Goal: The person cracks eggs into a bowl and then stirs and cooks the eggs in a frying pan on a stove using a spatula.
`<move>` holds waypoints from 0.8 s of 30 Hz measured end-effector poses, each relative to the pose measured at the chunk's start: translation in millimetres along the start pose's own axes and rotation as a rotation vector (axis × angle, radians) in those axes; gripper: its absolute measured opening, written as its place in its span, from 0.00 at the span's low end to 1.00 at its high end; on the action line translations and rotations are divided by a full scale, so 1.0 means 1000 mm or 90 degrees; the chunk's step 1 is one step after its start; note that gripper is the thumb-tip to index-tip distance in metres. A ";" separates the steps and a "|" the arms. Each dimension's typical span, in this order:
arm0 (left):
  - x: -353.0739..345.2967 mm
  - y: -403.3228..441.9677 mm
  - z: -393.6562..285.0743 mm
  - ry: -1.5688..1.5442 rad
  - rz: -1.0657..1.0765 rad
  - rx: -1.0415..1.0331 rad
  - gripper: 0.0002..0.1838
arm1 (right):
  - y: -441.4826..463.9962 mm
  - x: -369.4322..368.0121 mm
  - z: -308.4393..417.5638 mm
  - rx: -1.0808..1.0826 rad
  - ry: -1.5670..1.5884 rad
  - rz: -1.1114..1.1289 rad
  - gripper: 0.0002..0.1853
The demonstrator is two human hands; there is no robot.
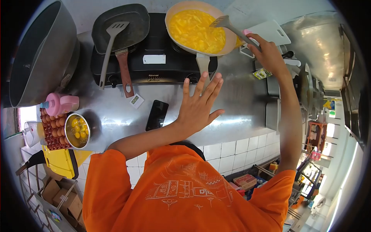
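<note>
My right hand (268, 56) is closed around the handle of a grey slotted spatula (222, 22), whose head reaches over the rim of a light-coloured frying pan. Yellow, partly set egg (197, 31) covers the bottom of that frying pan (231, 36), which sits on the right burner of a black gas stove (154, 73). My left hand (199, 102) is spread open with nothing in it, near the end of the pan's pale handle (203, 63). Whether its fingertips touch the handle, I cannot tell.
A dark square pan (100, 29) with another spatula (109, 50) occupies the left burner. A phone (157, 115) and small timer (136, 101) lie on the steel counter. At left are a bowl of cracked eggs (78, 131), an egg tray (48, 133), a pink jug (58, 104) and a large pot (42, 58).
</note>
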State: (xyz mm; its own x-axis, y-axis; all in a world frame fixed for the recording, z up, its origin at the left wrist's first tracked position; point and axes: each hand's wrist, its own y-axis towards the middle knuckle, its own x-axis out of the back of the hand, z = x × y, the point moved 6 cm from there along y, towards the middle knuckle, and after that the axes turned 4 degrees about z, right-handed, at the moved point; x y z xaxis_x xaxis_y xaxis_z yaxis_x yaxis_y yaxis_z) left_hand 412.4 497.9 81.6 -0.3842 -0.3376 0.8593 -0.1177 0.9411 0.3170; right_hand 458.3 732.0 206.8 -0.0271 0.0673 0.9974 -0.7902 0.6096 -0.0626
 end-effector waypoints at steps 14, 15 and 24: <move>0.009 0.005 0.002 -0.089 0.019 0.036 0.46 | -0.010 0.015 -0.016 0.002 0.120 0.142 0.22; 0.008 0.005 0.003 -0.087 0.021 0.034 0.46 | -0.013 0.021 -0.012 -0.026 0.115 0.189 0.22; -0.071 0.006 0.032 -1.218 0.124 0.532 0.32 | -0.014 0.002 -0.002 -0.029 0.127 0.381 0.22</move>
State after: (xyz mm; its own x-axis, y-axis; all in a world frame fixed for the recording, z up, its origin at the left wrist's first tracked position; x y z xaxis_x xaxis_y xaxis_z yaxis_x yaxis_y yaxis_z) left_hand 409.5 528.6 9.6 -0.6175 -0.3323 -0.7129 -0.0469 0.9203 -0.3884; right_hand 470.9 725.2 209.8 -0.3385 0.5498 0.7636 -0.6462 0.4541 -0.6134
